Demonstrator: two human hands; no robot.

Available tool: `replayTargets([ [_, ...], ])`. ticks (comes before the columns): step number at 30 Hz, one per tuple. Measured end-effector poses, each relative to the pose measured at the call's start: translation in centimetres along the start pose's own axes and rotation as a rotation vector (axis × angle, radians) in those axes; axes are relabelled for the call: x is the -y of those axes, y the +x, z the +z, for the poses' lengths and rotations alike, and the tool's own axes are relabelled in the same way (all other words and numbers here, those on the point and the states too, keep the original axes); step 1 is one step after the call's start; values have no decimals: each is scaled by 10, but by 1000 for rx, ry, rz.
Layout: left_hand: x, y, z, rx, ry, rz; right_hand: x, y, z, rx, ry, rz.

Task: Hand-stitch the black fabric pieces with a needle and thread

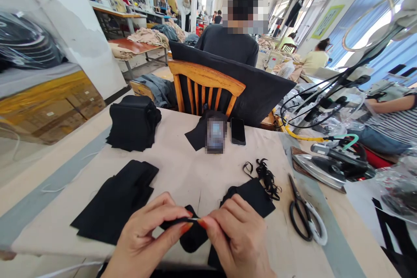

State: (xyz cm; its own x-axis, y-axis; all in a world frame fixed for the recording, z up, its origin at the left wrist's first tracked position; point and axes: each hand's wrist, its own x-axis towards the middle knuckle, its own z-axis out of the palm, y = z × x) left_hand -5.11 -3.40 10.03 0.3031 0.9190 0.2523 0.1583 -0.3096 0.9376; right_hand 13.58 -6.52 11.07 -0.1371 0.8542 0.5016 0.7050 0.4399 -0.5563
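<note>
Between my two hands, above the near edge of the table, is a small black fabric piece [193,236]. My left hand [153,230] pinches its folded edge between thumb and forefinger. Close beside it, my right hand [236,230] is closed at the same edge, thumb and fingertips pressed together; a thin pale sliver shows between the fingertips, too small to name. To the left lies a flat stack of black fabric pieces [117,200]. More black pieces [256,197] lie partly behind my right hand, with a tangle of thin black strips [267,178] next to them.
Scissors [302,217] and an iron [325,167] on a board lie to the right. A taller black fabric stack [132,121] stands at the back left. Two phones, one dark [237,131], one lit [215,135], rest near a wooden chair [206,82]. A person [231,43] sits beyond.
</note>
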Motion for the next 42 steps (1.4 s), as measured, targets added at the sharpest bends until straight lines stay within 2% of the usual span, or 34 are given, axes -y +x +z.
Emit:
replayTargets([
  [8, 0, 0, -1, 12, -3, -7, -1, -1, 1, 17, -32, 0],
  [14, -4, 4, -2, 23, 8, -21, 1, 6, -4, -64, -90, -65],
  [26, -5, 3, -1, 30, -8, -23, 2, 8, -5, -43, -117, -93],
  [35, -1, 2, -4, 113, 89, -68, 6, 15, -16, 3, -350, -216],
  [39, 1, 5, -5, 163, 36, -117, 1, 13, -10, 70, -179, -187],
  [41, 3, 6, -4, 157, 14, -129, -3, 6, 1, 97, 39, -40],
  [42, 4, 6, -3, 148, 9, -127, -5, 1, 9, 125, 184, 88],
])
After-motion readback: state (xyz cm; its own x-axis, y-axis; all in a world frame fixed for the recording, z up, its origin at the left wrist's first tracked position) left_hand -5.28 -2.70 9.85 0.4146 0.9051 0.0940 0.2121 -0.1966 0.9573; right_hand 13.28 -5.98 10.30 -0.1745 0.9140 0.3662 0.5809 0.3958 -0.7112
